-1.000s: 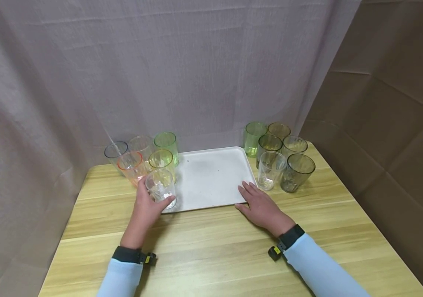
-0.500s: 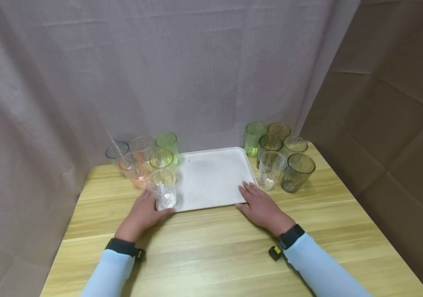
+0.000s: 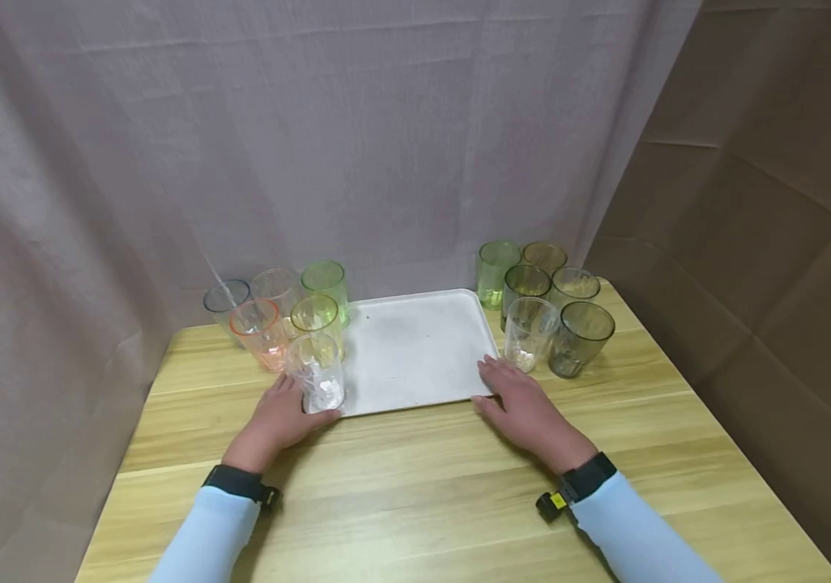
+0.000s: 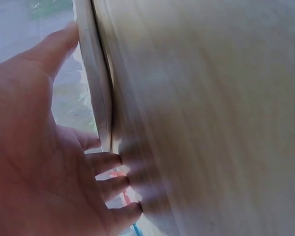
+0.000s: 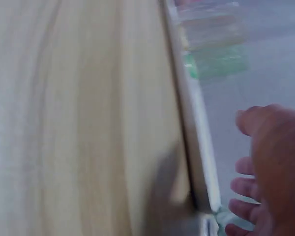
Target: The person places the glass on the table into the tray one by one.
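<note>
A white rectangular tray (image 3: pixel 415 356) lies on the table, front edge towards me. My left hand (image 3: pixel 279 419) touches its front left corner, fingers spread; in the left wrist view the thumb (image 4: pixel 59 46) lies against the tray's edge. A clear tumbler (image 3: pixel 317 372) stands upright at that corner, just beyond this hand, which does not hold it. My right hand (image 3: pixel 528 413) is at the tray's front right corner with fingers extended, holding nothing. In the right wrist view its thumb (image 5: pixel 248 122) is apart from the tray's rim; whether other fingers touch the tray cannot be told.
Orange-rimmed (image 3: pixel 258 336), yellow (image 3: pixel 317 316), green (image 3: pixel 326 287) and other tumblers crowd the tray's left side. Right of it several more stand close together, among them a clear tumbler (image 3: pixel 528 336) and a smoky grey one (image 3: pixel 579 340). Curtains rise behind the wooden table (image 3: pixel 401 494).
My left hand has let go of the clear tumbler and come down to the tray's front left corner. My right hand has shifted slightly to the right.
</note>
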`<state>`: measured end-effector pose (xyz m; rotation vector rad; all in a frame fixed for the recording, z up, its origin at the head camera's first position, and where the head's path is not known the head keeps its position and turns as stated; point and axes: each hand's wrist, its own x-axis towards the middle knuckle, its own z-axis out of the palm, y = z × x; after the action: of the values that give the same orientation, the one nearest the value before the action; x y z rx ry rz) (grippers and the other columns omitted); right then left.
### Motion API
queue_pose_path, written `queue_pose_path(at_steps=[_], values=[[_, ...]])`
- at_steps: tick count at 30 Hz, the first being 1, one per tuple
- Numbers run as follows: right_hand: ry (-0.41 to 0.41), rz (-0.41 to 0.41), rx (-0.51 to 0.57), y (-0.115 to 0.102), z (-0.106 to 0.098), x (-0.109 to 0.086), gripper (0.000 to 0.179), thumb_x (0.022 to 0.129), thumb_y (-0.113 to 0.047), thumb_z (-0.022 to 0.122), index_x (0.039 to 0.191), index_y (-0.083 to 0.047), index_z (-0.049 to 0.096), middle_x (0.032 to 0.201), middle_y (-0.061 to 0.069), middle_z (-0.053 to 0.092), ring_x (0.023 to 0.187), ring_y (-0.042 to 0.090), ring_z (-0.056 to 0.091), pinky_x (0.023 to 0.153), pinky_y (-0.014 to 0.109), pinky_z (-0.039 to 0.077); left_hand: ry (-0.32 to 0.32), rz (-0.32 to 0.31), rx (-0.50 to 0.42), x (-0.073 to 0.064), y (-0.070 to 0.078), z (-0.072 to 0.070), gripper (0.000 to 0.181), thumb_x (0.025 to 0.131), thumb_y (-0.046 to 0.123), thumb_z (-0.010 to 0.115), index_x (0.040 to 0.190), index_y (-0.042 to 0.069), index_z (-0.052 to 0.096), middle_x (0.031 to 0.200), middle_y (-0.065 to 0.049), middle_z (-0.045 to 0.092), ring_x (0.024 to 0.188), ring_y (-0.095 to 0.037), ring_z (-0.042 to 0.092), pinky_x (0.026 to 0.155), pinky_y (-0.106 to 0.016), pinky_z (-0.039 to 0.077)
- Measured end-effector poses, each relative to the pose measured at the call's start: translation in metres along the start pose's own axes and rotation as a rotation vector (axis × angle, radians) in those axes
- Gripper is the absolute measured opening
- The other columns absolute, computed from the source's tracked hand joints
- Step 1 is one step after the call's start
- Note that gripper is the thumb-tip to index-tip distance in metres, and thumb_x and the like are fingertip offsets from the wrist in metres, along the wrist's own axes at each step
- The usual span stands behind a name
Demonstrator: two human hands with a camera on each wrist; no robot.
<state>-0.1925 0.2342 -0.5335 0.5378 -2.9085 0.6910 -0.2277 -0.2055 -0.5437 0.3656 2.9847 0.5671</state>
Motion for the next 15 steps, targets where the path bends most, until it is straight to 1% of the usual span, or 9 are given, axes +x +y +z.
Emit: queue_pose_path(at_steps=[3, 4, 6, 8, 9, 11, 12, 13, 15], values=[[0.06, 0.085, 0.1, 0.002, -0.013, -0.012, 0.066, 0.105, -0.048, 0.057, 0.157, -0.008, 0.048, 0.159, 0.015, 0.044, 0.146, 0.037, 0.036, 0.117, 0.06, 0.033, 0.003, -0.001, 0.003, 0.0, -0.001, 0.0, 0.118, 0.084, 0.077, 0.065, 0.159, -0.008, 0.033, 0.164, -0.03, 0.029, 0.15, -0.048, 0.02, 0.12, -0.064, 0.024], [0.087, 0.119, 0.126, 0.004, -0.017, -0.016, 0.063, 0.105, -0.048, 0.057, 0.154, -0.009, 0.05, 0.156, 0.015, 0.047, 0.143, 0.037, 0.041, 0.114, 0.06, 0.037, 0.004, -0.002, 0.005, 0.0, -0.001, 0.001, 0.118, 0.084, 0.077, 0.065, 0.159, -0.008, 0.033, 0.163, -0.03, 0.029, 0.15, -0.047, 0.021, 0.12, -0.063, 0.024], [0.151, 0.188, 0.166, 0.009, -0.026, -0.024, 0.055, 0.104, -0.046, 0.059, 0.145, -0.008, 0.059, 0.144, 0.016, 0.058, 0.131, 0.037, 0.053, 0.105, 0.059, 0.047, 0.01, 0.001, 0.008, 0.0, -0.002, 0.001, 0.117, 0.084, 0.077, 0.065, 0.159, -0.008, 0.034, 0.163, -0.03, 0.03, 0.15, -0.047, 0.021, 0.12, -0.063, 0.025], [0.225, 0.247, 0.181, 0.017, -0.036, -0.032, 0.047, 0.104, -0.044, 0.06, 0.131, -0.005, 0.067, 0.125, 0.016, 0.068, 0.113, 0.035, 0.063, 0.092, 0.054, 0.055, 0.019, 0.007, 0.01, 0.0, -0.002, 0.002, 0.117, 0.084, 0.076, 0.065, 0.159, -0.008, 0.034, 0.162, -0.03, 0.031, 0.149, -0.048, 0.023, 0.119, -0.064, 0.026], [0.263, 0.277, 0.181, 0.022, -0.04, -0.036, 0.045, 0.104, -0.045, 0.06, 0.123, -0.005, 0.07, 0.116, 0.015, 0.071, 0.104, 0.033, 0.066, 0.085, 0.051, 0.057, 0.021, 0.007, 0.012, 0.0, -0.002, 0.002, 0.117, 0.084, 0.076, 0.065, 0.158, -0.008, 0.034, 0.162, -0.03, 0.032, 0.149, -0.048, 0.023, 0.119, -0.064, 0.026], [0.331, 0.337, 0.182, 0.034, -0.05, -0.042, 0.044, 0.104, -0.047, 0.06, 0.109, -0.004, 0.072, 0.1, 0.013, 0.073, 0.091, 0.028, 0.066, 0.074, 0.045, 0.057, 0.021, 0.006, 0.013, 0.0, -0.002, 0.002, 0.117, 0.084, 0.076, 0.066, 0.159, -0.008, 0.034, 0.162, -0.031, 0.032, 0.149, -0.048, 0.023, 0.119, -0.064, 0.026], [0.359, 0.368, 0.183, 0.04, -0.055, -0.045, 0.046, 0.103, -0.049, 0.06, 0.106, -0.005, 0.072, 0.096, 0.012, 0.072, 0.088, 0.027, 0.065, 0.072, 0.042, 0.056, 0.02, 0.005, 0.013, 0.0, -0.002, 0.002, 0.117, 0.084, 0.076, 0.066, 0.159, -0.008, 0.034, 0.162, -0.03, 0.032, 0.149, -0.048, 0.023, 0.119, -0.064, 0.026], [0.381, 0.396, 0.188, 0.046, -0.06, -0.047, 0.048, 0.102, -0.051, 0.06, 0.106, -0.004, 0.071, 0.096, 0.013, 0.071, 0.088, 0.026, 0.064, 0.071, 0.041, 0.055, 0.021, 0.007, 0.014, 0.0, -0.001, 0.002, 0.117, 0.084, 0.076, 0.066, 0.159, -0.008, 0.033, 0.162, -0.031, 0.032, 0.149, -0.049, 0.024, 0.118, -0.065, 0.026], [0.408, 0.439, 0.214, 0.059, -0.068, -0.049, 0.054, 0.1, -0.054, 0.061, 0.114, -0.002, 0.066, 0.103, 0.015, 0.068, 0.094, 0.029, 0.062, 0.075, 0.043, 0.053, 0.015, 0.003, 0.01, 0.0, 0.0, 0.001, 0.117, 0.084, 0.075, 0.066, 0.16, -0.007, 0.032, 0.162, -0.03, 0.031, 0.149, -0.048, 0.023, 0.119, -0.065, 0.025]])
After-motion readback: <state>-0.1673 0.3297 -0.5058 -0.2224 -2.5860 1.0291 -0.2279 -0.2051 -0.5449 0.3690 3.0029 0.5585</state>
